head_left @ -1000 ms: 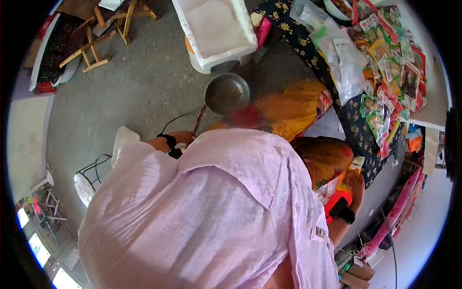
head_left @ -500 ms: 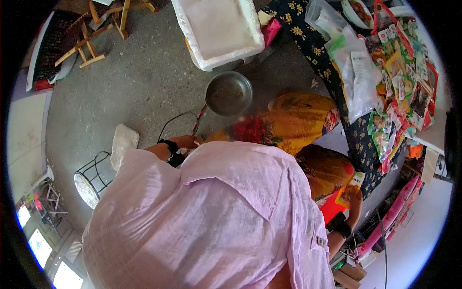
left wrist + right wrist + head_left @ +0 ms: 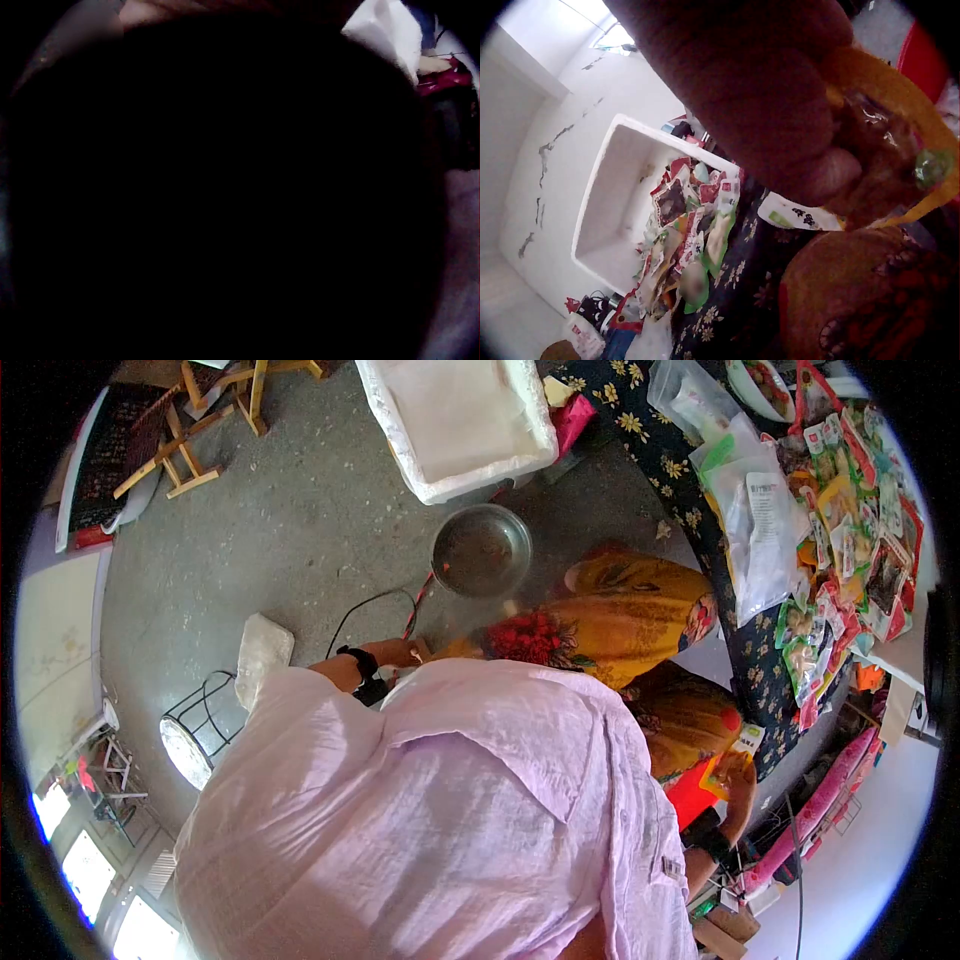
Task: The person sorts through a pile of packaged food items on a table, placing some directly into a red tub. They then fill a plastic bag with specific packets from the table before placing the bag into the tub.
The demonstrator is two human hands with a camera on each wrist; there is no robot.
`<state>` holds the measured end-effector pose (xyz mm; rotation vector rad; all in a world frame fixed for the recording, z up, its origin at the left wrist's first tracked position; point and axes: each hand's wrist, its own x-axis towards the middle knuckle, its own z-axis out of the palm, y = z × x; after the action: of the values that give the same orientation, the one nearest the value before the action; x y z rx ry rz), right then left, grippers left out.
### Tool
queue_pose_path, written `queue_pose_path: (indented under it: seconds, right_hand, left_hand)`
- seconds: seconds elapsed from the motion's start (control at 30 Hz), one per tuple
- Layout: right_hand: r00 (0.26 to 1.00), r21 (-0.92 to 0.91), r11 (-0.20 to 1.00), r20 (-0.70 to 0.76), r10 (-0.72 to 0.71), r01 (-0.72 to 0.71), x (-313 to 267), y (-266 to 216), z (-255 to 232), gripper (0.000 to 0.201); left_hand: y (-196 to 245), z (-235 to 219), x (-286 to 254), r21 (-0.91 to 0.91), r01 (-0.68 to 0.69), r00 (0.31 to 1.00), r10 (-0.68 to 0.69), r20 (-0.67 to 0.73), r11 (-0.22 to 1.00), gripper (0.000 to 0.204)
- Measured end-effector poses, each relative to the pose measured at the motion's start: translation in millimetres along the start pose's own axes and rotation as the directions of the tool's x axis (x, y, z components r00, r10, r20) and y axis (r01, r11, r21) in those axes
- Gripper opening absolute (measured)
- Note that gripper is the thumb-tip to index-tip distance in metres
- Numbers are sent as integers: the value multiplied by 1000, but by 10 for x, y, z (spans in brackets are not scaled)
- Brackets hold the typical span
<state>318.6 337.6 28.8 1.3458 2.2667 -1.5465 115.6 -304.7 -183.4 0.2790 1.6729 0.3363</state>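
In the head view my pink shirt [image 3: 440, 810] and yellow flowered skirt [image 3: 620, 610] fill the middle. My left hand [image 3: 400, 653], a black strap on its wrist, hangs low over the concrete floor beside a thin red and black cord [image 3: 415, 605]. How its fingers lie is hidden, and the left wrist view is almost black. My right hand [image 3: 741, 778] pinches a yellow snack packet [image 3: 733, 752] next to the table with the dark flowered cloth [image 3: 690, 490]. In the right wrist view the thumb [image 3: 780, 97] presses on that packet [image 3: 900, 142].
A steel bowl [image 3: 481, 550] stands on the floor ahead, with a white foam box [image 3: 460, 420] behind it. Several snack packets [image 3: 850, 510] and clear bags cover the table. A wire stool [image 3: 190, 730], a white bag [image 3: 262, 650] and a wooden folding stool [image 3: 190, 430] stand to the left.
My left hand has crept right along the cord, toward the bowl. My right hand has sunk slightly, still holding the yellow packet. The view has shifted a little.
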Motion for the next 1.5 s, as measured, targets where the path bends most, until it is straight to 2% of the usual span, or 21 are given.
queue_pose_path:
  seconds: [0.07, 0.17, 0.23, 0.3, 0.33, 0.37, 0.4, 0.43, 0.47, 0.57, 0.73, 0.83, 0.87, 0.97, 1.03, 1.1, 1.17, 1.23, 1.33, 1.43, 1.5]
  right_hand:
    - [999, -67, 998, 35, 5, -3, -58, -131, 52, 20]
    - [974, -61, 988, 188, -127, 140, 26, 11, -94, 20]
    - [991, 374, 918, 67, 119, -136, -120, -283, 137, 25]
    - [1000, 216, 976, -20, 25, -20, -106, -149, -16, 28]
    - [981, -196, 962, 3, -193, 190, 90, 233, -287, 28]
    - [971, -248, 939, 53, -233, 239, 52, 306, -369, 27]
    - [957, -294, 910, 103, -272, 291, 2, 356, -435, 26]
    - [971, 11, 980, 132, -201, 201, -126, 18, -219, 23]
    - [971, 313, 946, 182, -152, 89, -238, -295, -16, 21]
    - [976, 128, 968, -48, -213, 218, -413, -565, 152, 22]
    - [948, 263, 911, -46, -316, 317, -488, -1090, 467, 27]
    - [928, 310, 878, -37, -371, 364, -291, -1154, 474, 29]
    - [917, 318, 866, -36, -397, 387, -219, -1166, 476, 30]
    - [913, 269, 875, -40, -406, 401, 56, -1228, 495, 31]
    - [912, 248, 881, -33, -408, 403, -2, -1431, 589, 31]
    - [901, 268, 869, 3, -433, 416, 105, -1476, 572, 30]
    - [875, 327, 837, 56, -480, 439, 391, -1365, 562, 29]
    - [853, 404, 790, 42, -521, 462, 565, -1380, 570, 27]
    - [856, 423, 772, -17, -516, 474, 686, -1462, 560, 26]
    - [844, 648, 642, -3, -537, 410, 741, -1490, 558, 26]
    - [828, 588, 656, -40, -560, 473, 808, -1461, 544, 27]
  left_hand:
    - [13, -29, -27, 2, -20, 1000, 20, 19, 1000, 52]
    - [-24, -7, -37, -4, -24, 1000, 24, -1, 1000, 53]
    - [77, -99, -144, -44, -18, 999, 17, -33, 999, 52]
    - [99, -130, -121, -75, -91, 995, 88, -40, 993, 50]
    - [97, -155, -99, -80, -136, 990, 133, -39, 988, 49]
    - [4, -113, 31, -12, -230, 970, 228, -83, 973, 28]
    - [-135, -50, 181, 57, -258, 950, 263, -168, 965, 25]
    - [-347, 35, 434, 125, -297, 933, 316, -174, 947, 25]
    - [-537, 106, 728, 191, -336, 913, 369, -175, 922, 24]
    - [-374, -69, 774, 214, -352, 905, 390, -173, 911, 23]
    - [341, -547, 324, 299, -327, 897, 394, -201, 896, 32]
    - [729, -746, 159, 271, -441, 816, 508, -274, 855, 31]
    - [913, -807, 99, 192, -534, 742, 565, -360, 824, 31]
    - [1363, -1076, 212, 289, -493, 722, 571, -391, 821, 31]
    - [2220, -1167, -655, 281, -567, 634, 628, -452, 774, 34]
    - [2509, -1270, -719, 597, -501, 356, 778, -517, 626, 36]
    - [2835, -1371, -723, 806, -390, 29, 880, -473, 446, 40]
    - [3228, -1434, -823, 913, -231, -174, 909, -380, 337, 44]
    - [3718, -1481, -852, 969, -41, -232, 941, -246, 244, 48]
    - [4020, -1518, -727, 974, 41, -111, 970, -218, 224, 50]
    - [4124, -1546, -639, 969, 65, -60, 971, -233, 236, 53]
